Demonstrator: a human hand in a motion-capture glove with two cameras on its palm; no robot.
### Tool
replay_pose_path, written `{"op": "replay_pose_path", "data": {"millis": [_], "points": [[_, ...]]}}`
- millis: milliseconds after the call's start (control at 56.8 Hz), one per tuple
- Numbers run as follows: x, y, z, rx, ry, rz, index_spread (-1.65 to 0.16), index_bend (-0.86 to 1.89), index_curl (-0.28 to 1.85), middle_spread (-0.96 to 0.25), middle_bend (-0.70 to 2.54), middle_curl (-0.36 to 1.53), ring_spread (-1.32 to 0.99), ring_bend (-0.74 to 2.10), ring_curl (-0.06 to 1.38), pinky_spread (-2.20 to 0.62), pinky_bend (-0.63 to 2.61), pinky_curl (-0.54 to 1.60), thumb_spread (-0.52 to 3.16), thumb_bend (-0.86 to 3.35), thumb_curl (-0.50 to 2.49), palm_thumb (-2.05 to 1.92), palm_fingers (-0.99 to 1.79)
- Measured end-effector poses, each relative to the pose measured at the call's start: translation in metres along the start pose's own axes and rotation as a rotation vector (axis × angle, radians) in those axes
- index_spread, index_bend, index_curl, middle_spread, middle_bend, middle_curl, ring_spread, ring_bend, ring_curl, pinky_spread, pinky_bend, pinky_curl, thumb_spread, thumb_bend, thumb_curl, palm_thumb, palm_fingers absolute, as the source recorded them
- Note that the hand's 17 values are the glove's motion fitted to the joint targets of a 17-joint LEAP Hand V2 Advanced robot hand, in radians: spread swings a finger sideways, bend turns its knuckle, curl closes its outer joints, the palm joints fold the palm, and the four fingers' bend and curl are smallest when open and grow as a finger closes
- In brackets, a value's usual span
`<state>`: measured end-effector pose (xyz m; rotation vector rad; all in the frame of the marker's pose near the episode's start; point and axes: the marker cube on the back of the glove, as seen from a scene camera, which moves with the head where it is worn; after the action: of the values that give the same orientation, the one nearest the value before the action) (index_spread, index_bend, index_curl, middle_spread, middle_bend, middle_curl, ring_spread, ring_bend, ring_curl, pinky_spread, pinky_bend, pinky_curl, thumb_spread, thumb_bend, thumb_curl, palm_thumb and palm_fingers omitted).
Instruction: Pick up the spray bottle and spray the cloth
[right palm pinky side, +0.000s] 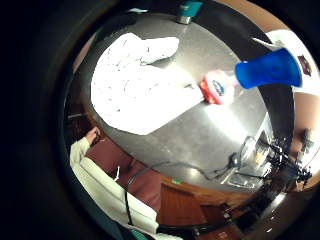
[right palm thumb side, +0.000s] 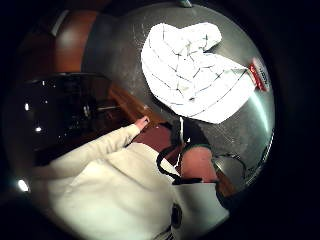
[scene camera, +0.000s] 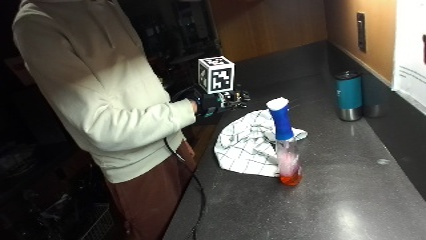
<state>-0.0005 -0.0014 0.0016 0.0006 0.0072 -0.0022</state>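
**A:** Where does it all stand right now?

**B:** The spray bottle stands upright on the table, untouched, its base just at the edge of the cloth. The gloved right hand is held up near the person's body, over the table's near edge, apart from the bottle. It holds nothing, but I can't tell how far its fingers are spread.

**A:** So the step is the reach?

**B:** I'd say so. The hand needs to travel across the cloth to the bottle and come in level with the blue neck, below the white head.

**A:** Anything to mind?

**B:** The bottle is tall and narrow, so a knock near the top would likely tip it. Better to wrap the neck from the side, a finger ready on the trigger, then lift straight up and aim the nozzle down at the cloth.

**A:** And the teal cup?

**B:** Well apart, by the wall.
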Motion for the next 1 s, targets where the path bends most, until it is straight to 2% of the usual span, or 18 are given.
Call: {"op": "replay_pose_path", "data": {"millis": [123, 299, 581, 1004], "points": [[-0.004, -0.003, 0.003, 0.002, -0.006, 0.012, -0.3, 0.21, 0.14, -0.02, 0.17, 0.08, 0.01, 0.2, 0.07, 0.14, 0.43, 0.17, 0.6, 0.32, 0.22, 0.63, 0.2], [-0.009, 0.0, 0.004, 0.024, -0.017, 0.002, -0.37, 0.2, 0.22, -0.02, 0.18, 0.14, 0.02, 0.2, 0.12, 0.18, 0.42, 0.22, 0.8, 0.23, 0.3, 0.69, 0.2], [0.0, 0.019, 0.001, 0.127, -0.032, 0.015, -0.39, 0.18, 0.28, -0.02, 0.18, 0.2, 0.02, 0.2, 0.17, 0.19, 0.39, 0.26, 0.89, 0.11, 0.4, 0.76, 0.21], [0.049, 0.068, -0.014, 0.456, -0.132, 0.073, -0.38, 0.17, 0.32, -0.04, 0.19, 0.26, 0.0, 0.22, 0.22, 0.2, 0.32, 0.3, 0.91, -0.02, 0.48, 0.84, 0.28]]}}
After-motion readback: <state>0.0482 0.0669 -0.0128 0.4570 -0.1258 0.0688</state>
